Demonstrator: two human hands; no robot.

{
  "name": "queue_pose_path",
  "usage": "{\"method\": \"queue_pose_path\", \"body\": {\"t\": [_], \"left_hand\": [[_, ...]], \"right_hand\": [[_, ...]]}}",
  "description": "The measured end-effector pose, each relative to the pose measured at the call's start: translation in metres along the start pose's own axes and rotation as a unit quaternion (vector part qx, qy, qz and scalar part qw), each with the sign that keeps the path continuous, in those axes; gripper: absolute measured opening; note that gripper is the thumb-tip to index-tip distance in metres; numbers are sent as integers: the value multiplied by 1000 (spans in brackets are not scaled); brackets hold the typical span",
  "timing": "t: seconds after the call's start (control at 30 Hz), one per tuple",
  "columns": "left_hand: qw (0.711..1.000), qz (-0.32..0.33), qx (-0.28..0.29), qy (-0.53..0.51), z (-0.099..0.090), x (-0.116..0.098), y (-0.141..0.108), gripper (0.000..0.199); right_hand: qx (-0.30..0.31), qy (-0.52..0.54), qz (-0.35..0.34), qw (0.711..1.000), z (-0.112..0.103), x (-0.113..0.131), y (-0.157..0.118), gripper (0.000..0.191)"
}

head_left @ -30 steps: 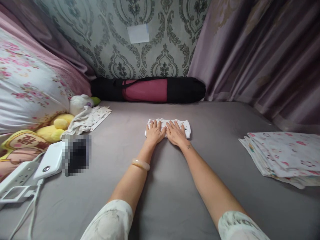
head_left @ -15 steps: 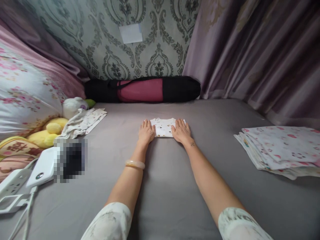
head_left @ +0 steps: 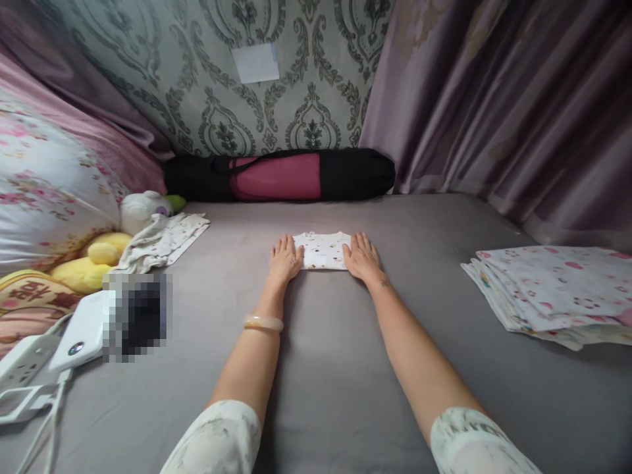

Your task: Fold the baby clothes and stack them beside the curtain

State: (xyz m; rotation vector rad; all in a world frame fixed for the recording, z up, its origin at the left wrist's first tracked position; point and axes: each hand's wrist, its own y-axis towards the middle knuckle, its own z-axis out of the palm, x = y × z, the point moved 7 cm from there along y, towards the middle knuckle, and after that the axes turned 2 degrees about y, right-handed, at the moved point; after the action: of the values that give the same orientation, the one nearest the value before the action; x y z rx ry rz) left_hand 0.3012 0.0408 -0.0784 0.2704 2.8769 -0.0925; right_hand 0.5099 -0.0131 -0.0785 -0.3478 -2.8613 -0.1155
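A small folded white garment (head_left: 323, 253) with a scattered print lies flat on the grey bed sheet (head_left: 326, 342), its neckline edge facing away from me. My left hand (head_left: 286, 257) rests flat over its left end, palm down, fingers stretched out. On its right end lies my right hand (head_left: 363, 255), also palm down with the fingers extended. Both hands cover the garment's side edges, so those parts are hidden. Neither hand grips the cloth.
A stack of printed white cloths (head_left: 557, 289) lies at the right. Along the wall stretches a black and pink bag (head_left: 276, 176). To the left are a crumpled printed cloth (head_left: 165, 237), a yellow plush toy (head_left: 89, 266), a white power bank (head_left: 81, 332) and a power strip (head_left: 24, 362).
My hands have slid slightly apart on the garment, showing a little more of its middle. The garment stays in place; the view has shifted slightly.
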Motion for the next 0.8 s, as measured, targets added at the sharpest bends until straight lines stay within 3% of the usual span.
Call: {"method": "queue_pose_path", "body": {"t": [0.3, 0.43, 0.53, 0.63, 0.8], "left_hand": [[1000, 2, -6, 9, 0, 1, 0, 67], [994, 15, -100, 49, -20, -14, -7, 65], [982, 83, -152, 69, -30, -38, -16, 62], [982, 130, -111, 76, -18, -55, -20, 58], [989, 136, -16, 58, 8, -55, -16, 56]], "right_hand": [[-6, 0, -4, 1000, -3, 0, -2, 61], [-57, -16, -30, 998, -18, 17, -7, 57], [-63, -9, -83, 995, -22, 40, -13, 55], [-32, -4, -131, 991, -14, 60, -20, 53], [12, 3, -140, 990, 2, 65, -25, 54]]}}
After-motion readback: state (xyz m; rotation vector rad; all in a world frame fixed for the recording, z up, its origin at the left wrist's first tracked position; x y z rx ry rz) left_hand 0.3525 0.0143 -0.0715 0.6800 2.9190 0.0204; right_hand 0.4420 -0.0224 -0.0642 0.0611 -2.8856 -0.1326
